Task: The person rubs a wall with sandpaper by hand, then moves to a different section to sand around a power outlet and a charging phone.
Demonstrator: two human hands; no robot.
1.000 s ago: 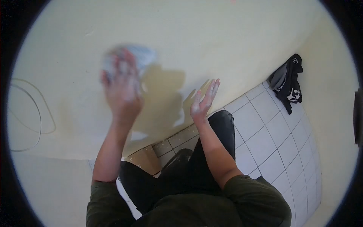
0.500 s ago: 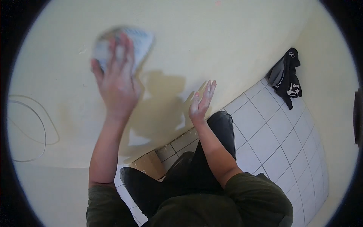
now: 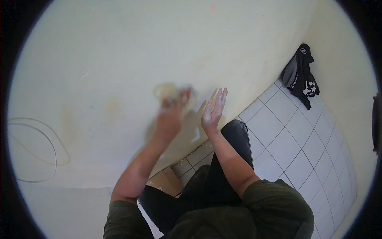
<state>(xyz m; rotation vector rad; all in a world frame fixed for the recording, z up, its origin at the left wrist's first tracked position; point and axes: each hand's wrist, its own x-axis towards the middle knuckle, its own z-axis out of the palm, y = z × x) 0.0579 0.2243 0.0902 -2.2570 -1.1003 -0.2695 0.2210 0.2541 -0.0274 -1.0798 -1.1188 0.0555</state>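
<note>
Your left hand (image 3: 170,115) blurred at the wall (image 3: 131,44), its grip unclear, your right hand (image 3: 212,112) raised nearby, straight-fingered, unclenched

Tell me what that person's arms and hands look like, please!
Short, dark olive-green cloth sleeves leave both forearms bare. The right hand is ungloved, with chalky whitish smears on it. The left hand is too blurred for fine details.

The left hand (image 3: 171,113) is one blur from where I stand, its grip unreadable; a thigh (image 3: 161,205) hides part of the cardboard box (image 3: 167,181).
</note>
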